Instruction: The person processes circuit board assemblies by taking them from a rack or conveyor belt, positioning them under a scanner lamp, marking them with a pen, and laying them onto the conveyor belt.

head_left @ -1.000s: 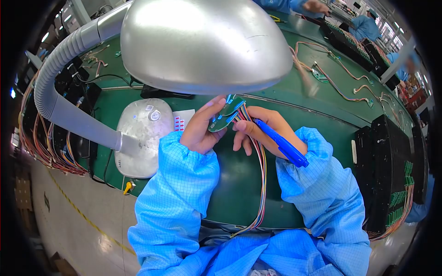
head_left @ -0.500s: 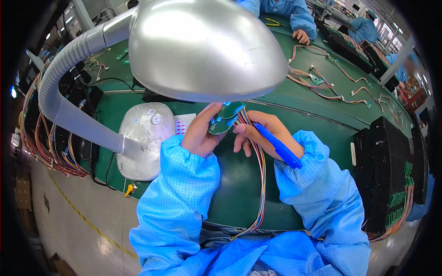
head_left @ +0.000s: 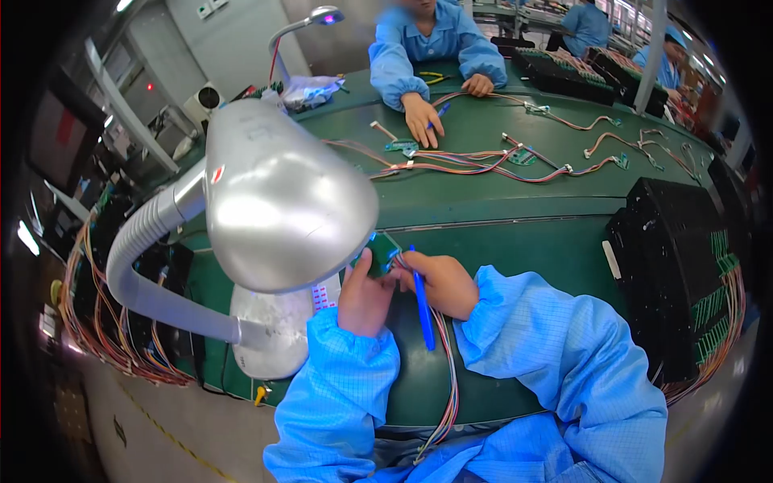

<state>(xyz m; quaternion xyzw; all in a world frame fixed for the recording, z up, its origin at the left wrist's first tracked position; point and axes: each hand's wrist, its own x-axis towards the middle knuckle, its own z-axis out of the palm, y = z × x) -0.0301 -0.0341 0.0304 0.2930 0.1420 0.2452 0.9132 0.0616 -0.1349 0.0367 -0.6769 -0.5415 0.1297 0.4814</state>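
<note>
My left hand [head_left: 366,296] is closed on a small green circuit board [head_left: 386,248], which the lamp head partly covers. White connectors on the board's near edge join a bundle of coloured wires [head_left: 448,386] that hangs down over the table edge toward my lap. My right hand [head_left: 443,283] has its fingers bent at the connectors and the top of the wires. A blue pen [head_left: 423,314] is tucked in that same hand, pointing down across the wires. The right fingertips are partly hidden, so their exact grip on the wires is unclear.
A silver desk lamp [head_left: 294,205] leans over the work at left, its base [head_left: 270,346] on the green table [head_left: 499,338]. Black racks with boards and wires [head_left: 672,274] stand at right. Across the table sits a co-worker [head_left: 435,48], with wired boards [head_left: 522,155] nearby.
The view has tilted up and shifted, showing more of the co-worker and the far table. The pen now hangs more upright. Both hands stay at the board and its wires.
</note>
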